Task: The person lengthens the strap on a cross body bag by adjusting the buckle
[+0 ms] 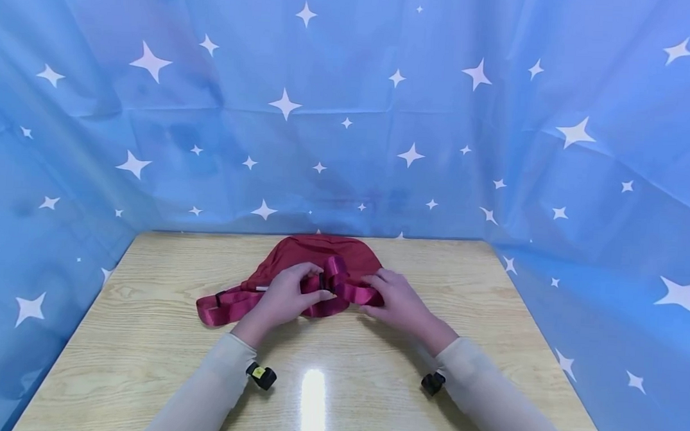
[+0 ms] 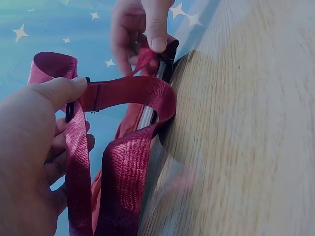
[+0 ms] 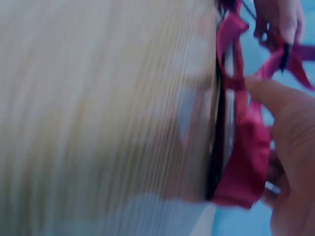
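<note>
We see a blue backdrop (image 1: 371, 139) with white stars filling the upper part of the head view and both sides. Below it, across the lower frame, we have a pale wood-grain table (image 1: 118, 373) with a bright reflection at bottom centre.

Our red waist bag (image 1: 294, 255) lies at the table's far edge, just above the centre of the lower half. A loose tail of its webbing strap (image 1: 231, 306) spreads to the bag's left, while more of it loops up between our hands.

Our left hand (image 1: 286, 296) is partly closed, its thumb and fingers pinching the strap beside a slider. Our right hand (image 1: 396, 301), just right of centre, is likewise partly closed, thumb and fingers holding another stretch of strap. The right wrist view is blurred, so we cannot tell how firm that hold is.

Smallest is the black slider (image 2: 69, 112), at our left thumb in the left wrist view.

From here, we judge the likeliest trouble is a twist: the strap curls freely between our hands, and pulling before it lies flat could jam it in the slider. The webbing looks smooth, so a light pinch might let it slip; a hard tug could drag the bag.
</note>
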Action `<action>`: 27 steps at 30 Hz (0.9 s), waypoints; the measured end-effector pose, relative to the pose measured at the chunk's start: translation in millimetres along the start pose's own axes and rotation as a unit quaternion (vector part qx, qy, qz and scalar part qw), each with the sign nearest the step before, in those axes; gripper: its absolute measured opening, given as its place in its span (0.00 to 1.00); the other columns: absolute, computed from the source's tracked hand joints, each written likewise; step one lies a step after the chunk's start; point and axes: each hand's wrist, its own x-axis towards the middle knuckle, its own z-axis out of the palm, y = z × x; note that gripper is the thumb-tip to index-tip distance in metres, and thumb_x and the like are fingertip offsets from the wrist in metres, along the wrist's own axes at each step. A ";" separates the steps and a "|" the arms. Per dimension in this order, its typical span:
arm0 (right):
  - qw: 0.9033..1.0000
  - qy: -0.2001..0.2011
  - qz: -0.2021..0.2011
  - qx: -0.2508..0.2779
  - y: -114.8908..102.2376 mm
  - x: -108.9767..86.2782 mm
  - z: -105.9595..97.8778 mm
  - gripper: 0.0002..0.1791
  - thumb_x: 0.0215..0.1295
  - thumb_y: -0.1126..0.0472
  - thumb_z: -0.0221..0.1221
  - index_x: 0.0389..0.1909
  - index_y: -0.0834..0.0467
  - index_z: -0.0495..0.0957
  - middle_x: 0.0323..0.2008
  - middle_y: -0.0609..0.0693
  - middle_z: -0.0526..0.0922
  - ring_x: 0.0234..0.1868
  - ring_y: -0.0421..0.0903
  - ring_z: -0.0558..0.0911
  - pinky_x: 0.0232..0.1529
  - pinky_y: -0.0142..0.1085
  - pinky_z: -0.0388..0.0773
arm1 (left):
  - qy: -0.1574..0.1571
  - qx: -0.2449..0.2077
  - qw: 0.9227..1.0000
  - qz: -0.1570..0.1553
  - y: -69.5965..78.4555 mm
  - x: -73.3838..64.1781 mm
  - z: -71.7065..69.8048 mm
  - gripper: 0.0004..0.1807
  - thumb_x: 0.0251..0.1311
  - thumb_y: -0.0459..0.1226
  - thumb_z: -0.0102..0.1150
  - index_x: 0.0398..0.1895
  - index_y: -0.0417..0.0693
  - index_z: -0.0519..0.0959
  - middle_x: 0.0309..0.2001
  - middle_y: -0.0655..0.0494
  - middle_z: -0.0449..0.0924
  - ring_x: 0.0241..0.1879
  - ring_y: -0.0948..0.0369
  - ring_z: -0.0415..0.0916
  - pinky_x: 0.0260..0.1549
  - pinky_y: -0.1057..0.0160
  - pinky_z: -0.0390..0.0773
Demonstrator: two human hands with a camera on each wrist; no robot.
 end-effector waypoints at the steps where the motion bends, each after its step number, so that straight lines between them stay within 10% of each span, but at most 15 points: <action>1: 1.000 -0.006 0.007 -0.010 -5.0 1.4 1.1 0.35 0.64 0.47 0.80 0.68 0.56 0.83 0.52 0.50 0.83 0.53 0.51 0.81 0.57 0.52 0.79 | 0.001 -0.002 1.000 0.000 0.1 0.0 -0.2 0.25 0.65 0.52 0.81 0.61 0.55 0.84 0.52 0.62 0.85 0.49 0.59 0.79 0.50 0.54 0.82; 12: 0.998 -0.002 0.048 0.044 -34.0 12.7 15.5 0.29 0.72 0.53 0.76 0.69 0.58 0.82 0.58 0.54 0.87 0.60 0.55 0.85 0.63 0.52 0.83 | 0.001 -0.005 1.000 0.002 2.4 0.2 -1.3 0.26 0.66 0.52 0.81 0.62 0.54 0.84 0.56 0.58 0.87 0.54 0.58 0.81 0.56 0.50 0.82; 27: 0.993 -0.016 0.059 0.102 -2.6 -2.9 -6.8 0.26 0.73 0.54 0.76 0.69 0.49 0.85 0.52 0.45 0.83 0.44 0.44 0.78 0.42 0.38 0.80 | -0.003 0.002 1.000 0.015 -2.0 -3.7 -5.1 0.21 0.66 0.51 0.80 0.55 0.56 0.83 0.44 0.58 0.84 0.43 0.57 0.77 0.43 0.54 0.78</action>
